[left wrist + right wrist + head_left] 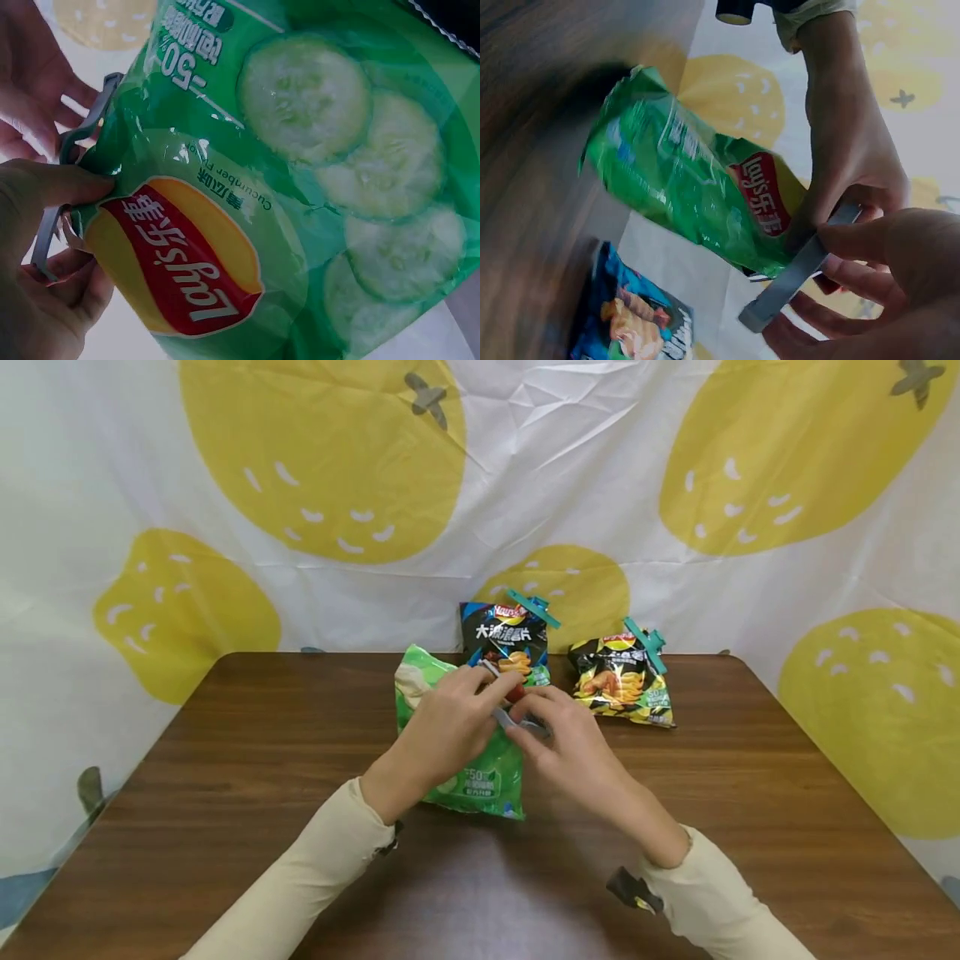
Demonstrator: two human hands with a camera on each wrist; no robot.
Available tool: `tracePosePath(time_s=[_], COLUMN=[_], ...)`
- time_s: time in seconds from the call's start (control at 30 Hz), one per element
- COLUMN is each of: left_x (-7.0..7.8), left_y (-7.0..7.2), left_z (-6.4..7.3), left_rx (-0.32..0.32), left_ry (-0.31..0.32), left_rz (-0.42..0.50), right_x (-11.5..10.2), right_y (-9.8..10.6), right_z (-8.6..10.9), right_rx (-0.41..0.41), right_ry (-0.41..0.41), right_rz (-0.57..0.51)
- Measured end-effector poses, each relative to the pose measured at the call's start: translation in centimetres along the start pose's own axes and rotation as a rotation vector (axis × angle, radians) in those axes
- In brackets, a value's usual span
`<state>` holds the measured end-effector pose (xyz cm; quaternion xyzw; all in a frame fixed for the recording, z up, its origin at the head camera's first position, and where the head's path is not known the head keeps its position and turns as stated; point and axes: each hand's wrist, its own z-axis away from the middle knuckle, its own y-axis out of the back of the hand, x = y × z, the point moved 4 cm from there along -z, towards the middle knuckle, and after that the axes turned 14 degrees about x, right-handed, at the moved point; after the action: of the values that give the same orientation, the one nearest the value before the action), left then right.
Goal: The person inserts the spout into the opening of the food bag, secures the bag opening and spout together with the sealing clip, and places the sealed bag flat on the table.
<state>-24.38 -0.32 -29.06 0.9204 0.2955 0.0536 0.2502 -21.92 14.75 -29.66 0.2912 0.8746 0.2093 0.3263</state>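
Observation:
A green Lay's cucumber chip bag (pixel 480 793) leans over the middle of the table, its folded top between both hands. A grey bag clip (pixel 795 281) lies across that top edge. My left hand (pixel 453 714) pinches the bag's top, thumb on the printed front in the left wrist view, with fingers behind beside the clip (pixel 49 232). My right hand (pixel 566 747) holds the clip between thumb and fingers from the other side. In the right wrist view the bag (pixel 697 187) hangs from the left hand, with the red logo near the clip.
Behind the hands stands a blue and black chip bag (pixel 498 635) with a teal clip (pixel 534 607) on its top corner. To its right, a black and yellow chip bag (pixel 618 681) bears another teal clip (pixel 648 645). A lemon-print cloth (pixel 322 460) hangs behind the wooden table (pixel 247 793).

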Motion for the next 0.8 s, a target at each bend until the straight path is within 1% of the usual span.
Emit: tracePosePath(time_s=[0.07,0.17,0.27,0.33,0.37,0.47,0.57,0.67,0.8], left_x=[0.0,0.0,0.0,0.1,0.2,0.3,0.4,0.2,-0.3], left_y=[0.0,-0.1,-0.2,-0.3,-0.3,-0.4,-0.5,-0.5,-0.4], left_z=[-0.1,-0.1,-0.1,-0.1,-0.1,0.1,0.2,0.2,0.0], left_rx=[0.009,0.003,-0.007,-0.017,-0.024,-0.043,-0.041,-0.009,0.020], left_ry=[-0.005,-0.006,-0.007,-0.013,-0.020,-0.040,-0.047,-0.009,0.063], left_rz=[-0.022,-0.019,0.023,0.048,0.053,0.054,0.045,0.067,0.128], right_x=[0.2,0.7,1.2,1.5,1.6,1.8,1.8,1.9,2.0], right_y=[0.1,0.1,-0.1,-0.3,-0.4,-0.8,-1.0,-0.9,-0.9], right_z=[0.0,0.1,0.2,0.3,0.4,0.4,0.4,0.3,0.3], right_rx=[0.035,0.065,0.051,0.015,-0.009,-0.071,-0.082,-0.055,-0.030], right_ry=[-0.035,-0.137,-0.244,-0.282,-0.282,-0.235,-0.188,-0.165,-0.173], right_rz=[-0.027,-0.129,-0.248,-0.299,-0.307,-0.320,-0.346,-0.367,-0.368])
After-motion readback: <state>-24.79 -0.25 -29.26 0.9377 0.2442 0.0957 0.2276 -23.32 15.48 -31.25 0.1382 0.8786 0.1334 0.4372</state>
